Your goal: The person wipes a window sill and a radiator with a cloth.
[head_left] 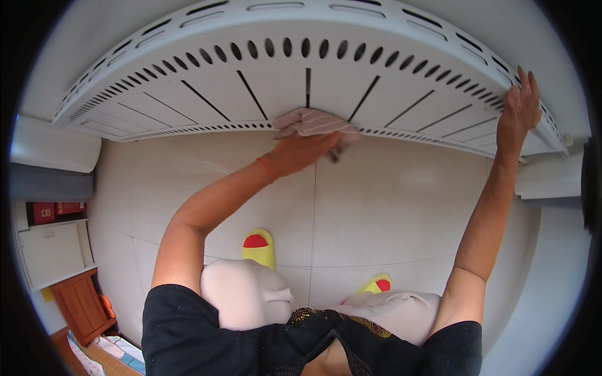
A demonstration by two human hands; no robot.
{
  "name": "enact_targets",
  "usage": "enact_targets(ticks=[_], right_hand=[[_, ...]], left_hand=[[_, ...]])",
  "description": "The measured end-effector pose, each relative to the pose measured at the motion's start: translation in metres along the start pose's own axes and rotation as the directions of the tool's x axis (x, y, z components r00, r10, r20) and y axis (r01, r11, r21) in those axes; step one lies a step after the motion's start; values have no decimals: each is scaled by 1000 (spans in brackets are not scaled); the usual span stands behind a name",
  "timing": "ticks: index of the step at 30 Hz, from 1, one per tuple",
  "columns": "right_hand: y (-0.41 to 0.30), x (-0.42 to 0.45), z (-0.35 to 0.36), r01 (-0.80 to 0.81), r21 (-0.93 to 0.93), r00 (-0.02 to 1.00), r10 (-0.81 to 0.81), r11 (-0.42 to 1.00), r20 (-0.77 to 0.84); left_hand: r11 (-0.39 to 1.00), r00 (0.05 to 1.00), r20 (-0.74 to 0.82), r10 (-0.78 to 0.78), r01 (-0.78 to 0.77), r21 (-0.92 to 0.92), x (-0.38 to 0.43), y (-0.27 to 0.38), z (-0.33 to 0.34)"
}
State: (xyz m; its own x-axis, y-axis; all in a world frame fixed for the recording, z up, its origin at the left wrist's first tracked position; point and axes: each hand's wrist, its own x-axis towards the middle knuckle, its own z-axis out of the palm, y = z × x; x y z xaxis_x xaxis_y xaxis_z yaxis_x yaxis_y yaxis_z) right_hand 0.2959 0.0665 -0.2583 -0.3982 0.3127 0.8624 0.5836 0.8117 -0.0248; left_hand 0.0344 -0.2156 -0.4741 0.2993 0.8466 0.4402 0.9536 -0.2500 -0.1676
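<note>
Before me runs a long white slotted radiator cover, curved by the lens. My left hand grips a crumpled pale pink striped cloth and presses it to the lower part of the front panel, near the middle. The lower end of the cloth is blurred. Part of the left fingers is hidden by the hand and the cloth. At the right end, my right hand rests on the cover's top edge. Its fingers lie over the slotted top, with no loose object visible in them.
Light tiles make up the floor, where my yellow slippers stand. A white cabinet, red boxes and a brown wooden piece of furniture are at the left. A pale wall stands at the right.
</note>
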Motion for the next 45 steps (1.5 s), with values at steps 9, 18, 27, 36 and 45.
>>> enact_targets(ticks=[9, 18, 27, 36, 45], right_hand=[[13, -7, -7, 82, -117, 995, -87, 990, -41], [-13, 1, -16, -104, -57, 994, 106, 993, 25], [0, 4, -35, -48, 40, 999, 47, 998, 14], [25, -5, -38, -23, 188, 1000, 20, 982, 17], [23, -3, -28, -31, 146, 997, 21, 989, 71]], left_hand=[[887, 889, -416, -193, 339, 313, 97, 0, -97], [905, 966, 86, 242, -257, 340, 90, 3, -63], [843, 966, 126, 228, -260, 470, 146, 14, -72], [885, 987, 82, 138, -160, 436, 155, 40, -62], [938, 954, 200, 221, -265, 224, 160, 51, -9]])
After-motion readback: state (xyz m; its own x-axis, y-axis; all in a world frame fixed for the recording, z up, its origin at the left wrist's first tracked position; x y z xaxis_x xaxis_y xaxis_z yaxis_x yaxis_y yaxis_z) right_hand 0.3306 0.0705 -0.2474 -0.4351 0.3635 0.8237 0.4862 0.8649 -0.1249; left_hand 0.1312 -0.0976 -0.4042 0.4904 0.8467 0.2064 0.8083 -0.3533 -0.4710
